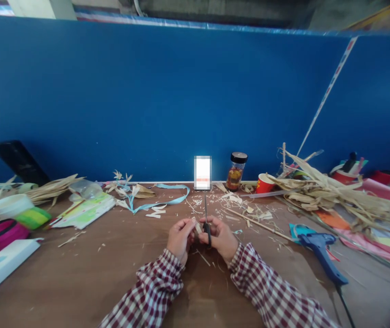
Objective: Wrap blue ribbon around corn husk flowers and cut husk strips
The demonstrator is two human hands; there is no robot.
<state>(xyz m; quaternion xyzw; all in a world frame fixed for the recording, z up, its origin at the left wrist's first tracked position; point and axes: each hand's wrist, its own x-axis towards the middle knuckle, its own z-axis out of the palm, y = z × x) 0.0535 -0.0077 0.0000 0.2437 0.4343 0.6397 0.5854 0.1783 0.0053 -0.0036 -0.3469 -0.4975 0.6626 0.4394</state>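
Note:
Close together over the middle of the table [113,273], both my hands are at work. My left hand [181,237] pinches a small pale strip of dry corn husk [198,226] between thumb and fingers. My right hand [222,238] is closed round the black handles of a pair of scissors [207,230], whose thin blade points away from me. The right fingertips lie right beside the husk strip; whether they touch it I cannot tell. Small husk clippings [229,198] are scattered on the table beyond my hands.
A blue glue gun [322,253] lies at right, its cord running forward. Behind it are a heap of dry husks [345,196], a red paper cup [265,183] and a black-lidded jar [237,171]. A white power strip [7,264] lies at left. A blue partition [147,100] closes the back.

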